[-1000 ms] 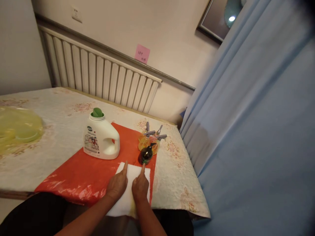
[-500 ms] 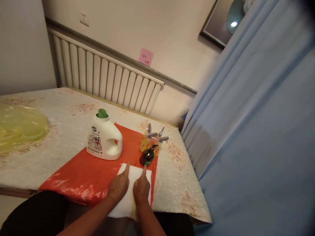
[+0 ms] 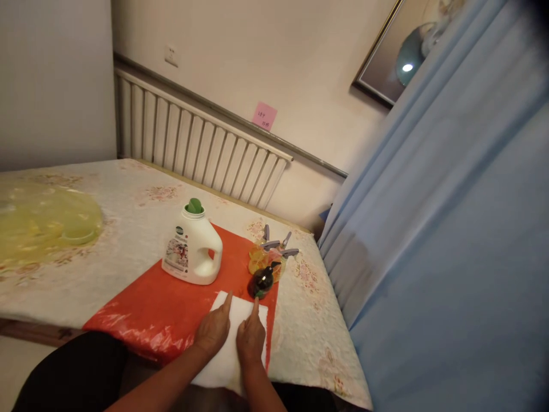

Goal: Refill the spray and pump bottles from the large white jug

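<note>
A white cloth (image 3: 234, 320) lies on a red plastic sheet (image 3: 171, 303) near the table's front edge. My left hand (image 3: 213, 330) and my right hand (image 3: 251, 341) both rest flat on the cloth, side by side, index fingers stretched forward. Just beyond my right fingertip lies a small dark pump bottle (image 3: 262, 280). A white detergent jug (image 3: 191, 250) with a green cap stands upright on the red sheet, behind and left of my hands.
Orange-tinted bottles with grey pump heads (image 3: 270, 254) lie behind the dark bottle. The table (image 3: 107, 229) has a floral cover; yellow plastic (image 3: 47, 220) sits at its far left. A radiator (image 3: 197, 149) runs along the back wall. A blue curtain (image 3: 450, 229) hangs right.
The view has swung left and tilted, shifting everything right and down in frame. My hands stay pressed on the white cloth in the same pose.
</note>
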The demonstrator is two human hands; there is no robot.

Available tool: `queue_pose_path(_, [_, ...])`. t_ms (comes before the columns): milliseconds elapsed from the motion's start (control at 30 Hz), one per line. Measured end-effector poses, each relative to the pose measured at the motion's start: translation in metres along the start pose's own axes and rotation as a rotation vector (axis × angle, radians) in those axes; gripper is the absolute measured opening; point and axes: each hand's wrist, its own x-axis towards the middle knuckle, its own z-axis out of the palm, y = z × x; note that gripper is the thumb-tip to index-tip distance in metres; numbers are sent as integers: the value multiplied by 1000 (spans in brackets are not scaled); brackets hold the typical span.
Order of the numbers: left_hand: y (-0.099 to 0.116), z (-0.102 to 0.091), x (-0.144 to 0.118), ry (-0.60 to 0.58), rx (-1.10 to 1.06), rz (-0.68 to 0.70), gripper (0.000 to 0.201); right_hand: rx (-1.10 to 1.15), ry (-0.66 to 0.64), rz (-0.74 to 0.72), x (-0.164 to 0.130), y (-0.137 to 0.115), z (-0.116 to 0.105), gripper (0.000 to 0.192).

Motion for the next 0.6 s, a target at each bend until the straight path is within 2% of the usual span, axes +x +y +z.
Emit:
queue_pose_path(167, [-12,-4,-13,54,-62,89,51,170,-25,37,4,-4,-10,60])
queue_pose_path(367, [-37,-13,-55,119,-115,180,36,324,-18,29,37,-28,-27,31])
queue_pose_path(467, [-43,-14,-69,97,-127,248,29,378,-48,-1,67,-50,-21,28])
queue_pose_path(600, [-44,-10,-74,19,-88,260,23,420,-76,-55,110,-90,-1,33])
